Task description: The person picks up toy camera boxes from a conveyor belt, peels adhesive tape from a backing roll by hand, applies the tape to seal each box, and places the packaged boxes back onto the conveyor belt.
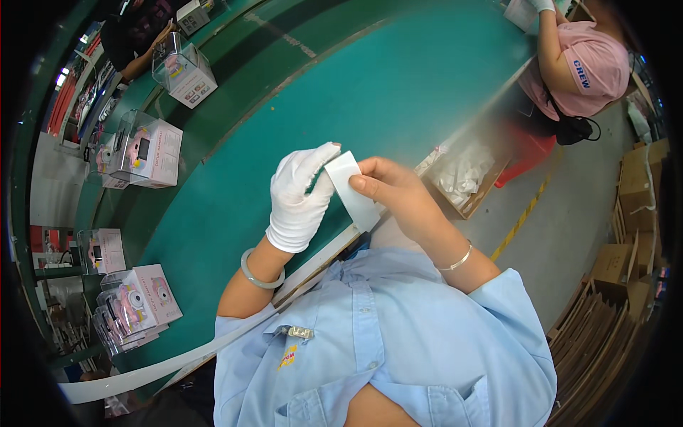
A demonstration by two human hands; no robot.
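Observation:
Over the near edge of the green work surface, a flat white rectangular piece (353,193), like card or a small box, is held up at a tilt. My right hand (395,186), bare, pinches its right edge between thumb and fingers. On the other side my left hand (300,192), in a white glove, has bent fingers against the upper left edge of the piece. A fingertip pokes out of the glove. How firmly the left fingers grip is partly hidden.
Clear-covered boxes with pink toy cameras (135,306) stand along the left on a green conveyor (235,99). An open carton of white scraps (466,174) sits to my right. A co-worker in a pink shirt (587,67) is at far right, another person far left. Flattened cartons (587,334) lean at right.

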